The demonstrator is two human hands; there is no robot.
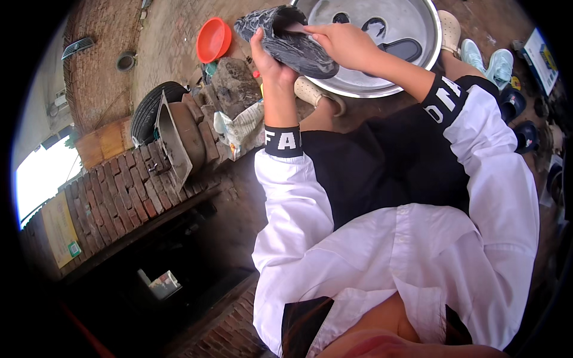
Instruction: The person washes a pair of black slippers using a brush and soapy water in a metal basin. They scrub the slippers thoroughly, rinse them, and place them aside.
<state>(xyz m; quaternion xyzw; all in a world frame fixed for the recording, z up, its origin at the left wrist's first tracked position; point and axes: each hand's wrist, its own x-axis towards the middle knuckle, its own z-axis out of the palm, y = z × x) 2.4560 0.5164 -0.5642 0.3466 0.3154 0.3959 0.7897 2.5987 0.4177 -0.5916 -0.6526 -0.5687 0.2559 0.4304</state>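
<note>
My left hand (273, 58) grips a dark grey slipper (309, 56) from below and one side, its thumb up along the upper. White suds streak the slipper, which is tilted over the rim of a wide metal basin (438, 44). In my right hand (344, 44) is the pale pink handle of a tool (295, 27), probably a brush. Its far end reaches into the slipper's opening and is hidden there. Cloudy water stands in the basin, with another dark slipper (405, 49) partly showing. Further dark parts (374, 27) break the surface beside it.
An orange-red plastic bowl (214, 40) sits on the ground at left. Nearby are a rock (235, 83), a crumpled sack (239, 127), a tyre (154, 107) and a stone-like sink (183, 134) on bricks. Pale blue shoes (499, 67), dark slippers (512, 105) and a box (539, 60) stand at right.
</note>
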